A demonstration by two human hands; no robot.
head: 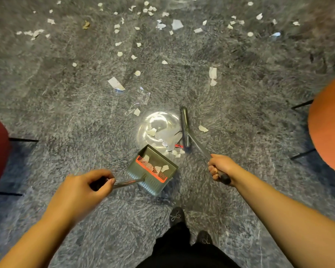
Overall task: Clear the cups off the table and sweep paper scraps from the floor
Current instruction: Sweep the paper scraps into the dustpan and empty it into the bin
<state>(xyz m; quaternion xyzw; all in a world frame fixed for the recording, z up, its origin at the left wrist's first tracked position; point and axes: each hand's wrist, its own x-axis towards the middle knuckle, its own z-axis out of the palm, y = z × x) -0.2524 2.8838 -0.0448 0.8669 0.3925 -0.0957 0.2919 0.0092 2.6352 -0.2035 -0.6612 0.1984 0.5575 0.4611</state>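
Shoes (176, 216) stand nearest, just behind the dustpan (152, 169), which serves as the landmark from here outward. Left hand (83, 187) grips the dustpan's long handle, fingers curled round it with the thumb laid along the top. Right hand (219, 168), on the dustpan's right, has its fingers wrapped tight around the broom handle (198, 146).

A few paper scraps (159, 168) already lie inside the dustpan, by its red comb. Just beyond its open mouth sits a small pile of scraps (167, 136) on a bright glare patch of floor, with the broom head (185, 126) right beside that pile on its far right edge.

Risks, as I judge them: the dustpan looks tilted, and if its lip rides off the floor (66, 113), scraps could slide under it. A hard stroke might flick light pieces past the dustpan, or bounce collected ones back out.

Farther beyond the dustpan, many more scraps (177, 24) are scattered widely, so several passes seem needed. No cups or table show here.
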